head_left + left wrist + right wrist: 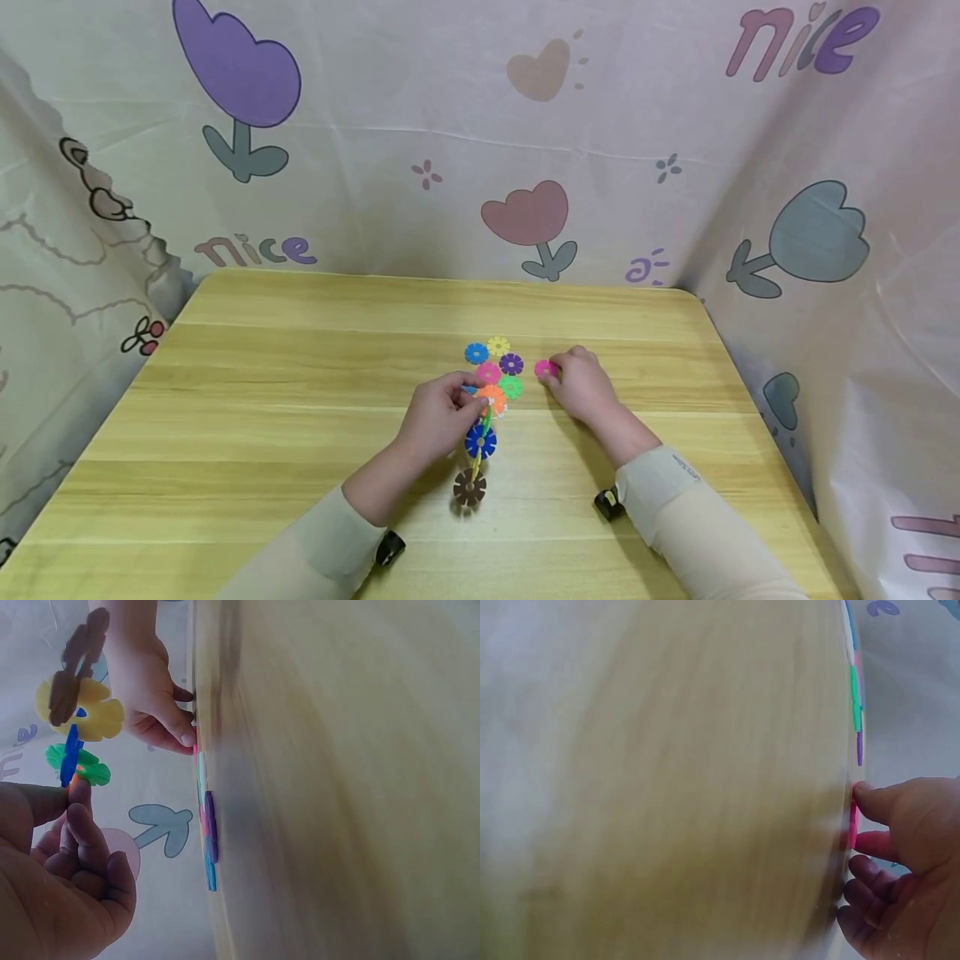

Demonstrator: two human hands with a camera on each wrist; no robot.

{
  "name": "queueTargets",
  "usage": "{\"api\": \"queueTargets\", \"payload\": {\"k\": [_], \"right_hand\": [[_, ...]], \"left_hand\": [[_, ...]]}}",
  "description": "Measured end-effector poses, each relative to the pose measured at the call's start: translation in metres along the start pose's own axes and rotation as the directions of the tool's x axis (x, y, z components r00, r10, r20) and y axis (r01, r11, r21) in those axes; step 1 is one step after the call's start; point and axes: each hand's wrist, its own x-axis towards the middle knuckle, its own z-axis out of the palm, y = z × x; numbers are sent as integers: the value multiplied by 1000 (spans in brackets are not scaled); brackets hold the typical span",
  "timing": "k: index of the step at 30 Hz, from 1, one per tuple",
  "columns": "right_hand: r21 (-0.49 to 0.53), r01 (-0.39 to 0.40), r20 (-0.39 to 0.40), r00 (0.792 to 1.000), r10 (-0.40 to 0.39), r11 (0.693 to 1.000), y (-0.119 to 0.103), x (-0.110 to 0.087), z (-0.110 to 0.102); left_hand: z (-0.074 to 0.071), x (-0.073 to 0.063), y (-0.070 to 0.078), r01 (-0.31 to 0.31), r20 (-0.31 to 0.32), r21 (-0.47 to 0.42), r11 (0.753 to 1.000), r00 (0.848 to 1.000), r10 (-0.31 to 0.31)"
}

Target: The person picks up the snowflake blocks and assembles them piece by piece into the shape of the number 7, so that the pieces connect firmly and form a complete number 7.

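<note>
My left hand [441, 418] pinches a chain of notched plastic flower discs near its orange disc [492, 398]. Below the fingers, the chain continues through a green disc [96, 772], a dark blue disc [480, 442], a yellow disc [103, 720] and a brown disc [469, 488] at the near end. In the left wrist view it is held up off the table. To the right, my right hand [583, 385] has thumb and forefinger on a bright pink disc [544, 368] at the tabletop. The other fingers of that hand are bent beside it.
Loose discs lie together beyond the chain: blue [476, 353], yellow [498, 346], purple [512, 364], pink [488, 372] and green [511, 387]. A wooden table [285, 375] carries them. Printed cloth [390, 100] hangs along its back and sides.
</note>
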Motion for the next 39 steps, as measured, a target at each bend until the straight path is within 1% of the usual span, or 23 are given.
{"api": "queueTargets", "payload": {"k": [5,12,23,33,39], "right_hand": [[27,-24,-4,1000,24,999,0,3,1],[57,-43,-11,999,43,997,-2,4,0],[89,-32,-66,997,38,996,-5,2,-1],[194,1,-148,988,29,981,-2,-5,1],[194,10,-164,986,22,981,-5,-9,-1]], "left_hand": [[0,0,0,-12,3,8,1000,1000,12],[0,-1,2,3,7,-4,1000,1000,-3],[0,-1,1,1,-2,-9,1000,1000,-1],[1,2,-2,21,-18,-12,1000,1000,-21],[0,2,-3,11,-16,-24,1000,1000,-11]]}}
